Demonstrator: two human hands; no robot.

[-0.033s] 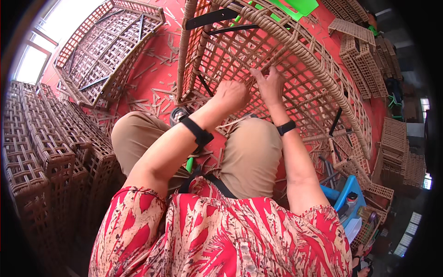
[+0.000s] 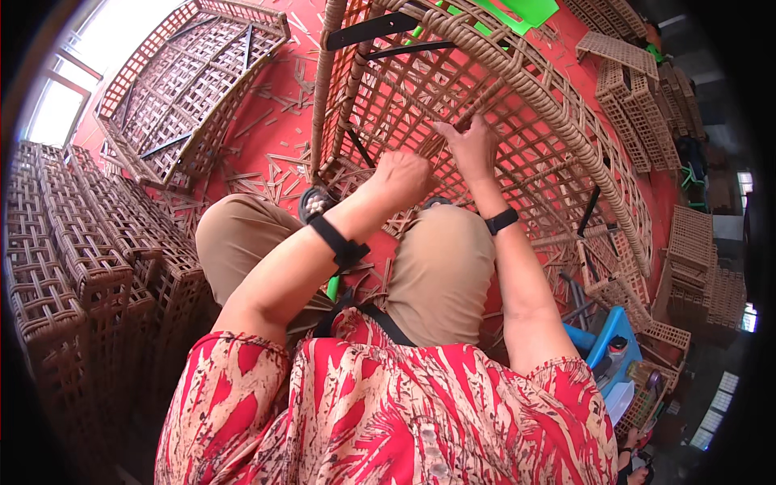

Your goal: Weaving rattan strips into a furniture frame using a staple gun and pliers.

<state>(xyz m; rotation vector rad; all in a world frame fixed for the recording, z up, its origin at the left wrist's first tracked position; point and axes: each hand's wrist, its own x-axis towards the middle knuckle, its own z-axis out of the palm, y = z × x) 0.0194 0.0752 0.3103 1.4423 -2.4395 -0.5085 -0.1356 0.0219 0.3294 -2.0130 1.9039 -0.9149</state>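
A large woven wicker frame (image 2: 525,133) with an open lattice and a thick wrapped rim leans in front of my knees. My left hand (image 2: 402,178) is closed in a fist near the lower middle of its lattice; what the fingers hold is hidden. Just right of it, my right hand (image 2: 473,152) is at the lattice, its thumb pointing left and its fingers curled on the strands. Several thin strands (image 2: 435,147) show between the hands. Black metal brackets (image 2: 372,32) are fixed to the frame's inner corners.
Another wicker frame (image 2: 190,85) lies at the far left. Stacked wicker panels (image 2: 69,242) stand close on my left, more panels (image 2: 634,113) at the right. Cut strips litter the red floor (image 2: 279,133). A blue crate (image 2: 618,335) sits right of me; a green plastic piece (image 2: 529,10) lies beyond the frame.
My left fist has shifted slightly down and left. My right thumb has moved a little to the left. A pale strip below my left hand no longer shows.
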